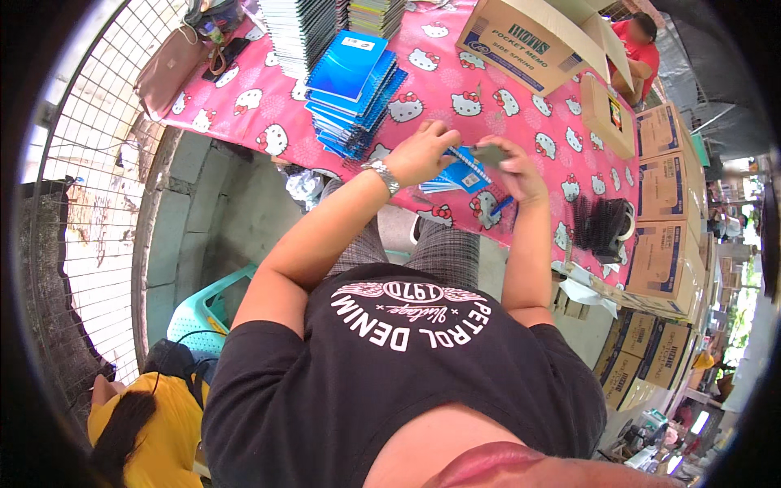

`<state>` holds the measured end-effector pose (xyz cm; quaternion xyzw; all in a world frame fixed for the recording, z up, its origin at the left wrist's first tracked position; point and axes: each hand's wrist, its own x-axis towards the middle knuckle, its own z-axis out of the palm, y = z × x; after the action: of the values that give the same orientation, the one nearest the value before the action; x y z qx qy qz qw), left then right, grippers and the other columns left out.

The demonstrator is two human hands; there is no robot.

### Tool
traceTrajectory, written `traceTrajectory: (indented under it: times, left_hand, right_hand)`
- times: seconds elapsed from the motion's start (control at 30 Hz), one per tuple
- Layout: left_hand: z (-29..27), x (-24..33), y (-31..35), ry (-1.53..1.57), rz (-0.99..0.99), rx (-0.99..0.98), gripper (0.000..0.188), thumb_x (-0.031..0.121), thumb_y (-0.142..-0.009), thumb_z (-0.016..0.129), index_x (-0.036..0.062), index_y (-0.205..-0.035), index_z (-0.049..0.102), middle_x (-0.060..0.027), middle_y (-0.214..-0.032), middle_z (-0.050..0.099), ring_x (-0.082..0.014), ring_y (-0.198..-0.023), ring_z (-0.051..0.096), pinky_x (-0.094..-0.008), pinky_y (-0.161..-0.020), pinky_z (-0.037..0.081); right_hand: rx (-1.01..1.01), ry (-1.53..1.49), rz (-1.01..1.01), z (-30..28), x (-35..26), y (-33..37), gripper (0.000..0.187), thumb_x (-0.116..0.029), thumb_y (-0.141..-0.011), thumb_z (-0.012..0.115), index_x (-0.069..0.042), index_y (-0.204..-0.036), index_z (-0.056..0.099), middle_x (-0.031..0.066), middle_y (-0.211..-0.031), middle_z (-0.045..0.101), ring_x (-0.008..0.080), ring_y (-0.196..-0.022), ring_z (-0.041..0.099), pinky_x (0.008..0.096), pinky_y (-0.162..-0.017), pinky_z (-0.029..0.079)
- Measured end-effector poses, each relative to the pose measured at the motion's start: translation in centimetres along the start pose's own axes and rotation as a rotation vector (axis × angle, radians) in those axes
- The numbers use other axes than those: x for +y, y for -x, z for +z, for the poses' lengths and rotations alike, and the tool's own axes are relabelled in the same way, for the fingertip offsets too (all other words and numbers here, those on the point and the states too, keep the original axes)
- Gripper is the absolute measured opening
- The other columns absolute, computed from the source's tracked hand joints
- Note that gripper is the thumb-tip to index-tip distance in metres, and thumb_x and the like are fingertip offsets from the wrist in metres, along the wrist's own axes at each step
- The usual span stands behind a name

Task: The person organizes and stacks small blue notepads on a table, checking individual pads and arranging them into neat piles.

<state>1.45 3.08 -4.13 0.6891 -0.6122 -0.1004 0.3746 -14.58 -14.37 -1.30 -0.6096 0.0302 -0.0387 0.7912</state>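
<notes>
My left hand (pixel 423 150), with a metal watch on its wrist, rests on a small blue spiral notepad (pixel 465 169) at the near edge of the table, fingers curled over it. My right hand (pixel 514 167) pinches a small dark flat tool (pixel 490 153) just above the notepad's right end. A leaning stack of blue notepads (pixel 354 89) lies a little beyond my left hand on the pink cartoon-cat tablecloth (pixel 488 106).
Tall piles of spiral notebooks (pixel 305 28) stand at the back. An open cardboard box (pixel 529 41) lies at back right, a bundle of black spiral coils (pixel 598 224) and stacked cartons (pixel 663 211) to the right. One person in red sits beyond, another in yellow at lower left.
</notes>
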Motion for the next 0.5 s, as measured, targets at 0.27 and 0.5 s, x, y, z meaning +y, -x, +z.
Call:
traceTrajectory:
  times: [0.27, 0.5]
  left_hand:
    - [-0.4, -2.1, -0.6, 0.221, -0.021, -0.021, 0.028, 0.005, -0.081, 0.068, 0.0062, -0.107, 0.058, -0.0126, -0.104, 0.056, -0.03, -0.099, 0.059, -0.0377, -0.086, 0.048]
    - [0.6, -2.2, -0.5, 0.374, -0.179, 0.032, 0.022, 0.006, -0.082, 0.07, 0.0012, -0.101, 0.061, -0.0085, -0.091, 0.064, -0.0149, -0.079, 0.061, -0.0307, -0.073, 0.05]
  right_hand:
    - [-0.009, 0.042, 0.027, -0.4, 0.1, -1.4, 0.051, -0.024, -0.07, 0.066, -0.001, -0.115, 0.06, 0.0069, -0.11, 0.062, 0.0177, -0.105, 0.056, 0.0309, -0.096, 0.041]
    - [0.111, 0.129, 0.138, -2.0, 0.3, -1.1, 0.046, -0.022, -0.074, 0.07, 0.0, -0.114, 0.062, 0.0096, -0.116, 0.061, 0.0191, -0.109, 0.056, 0.0322, -0.096, 0.042]
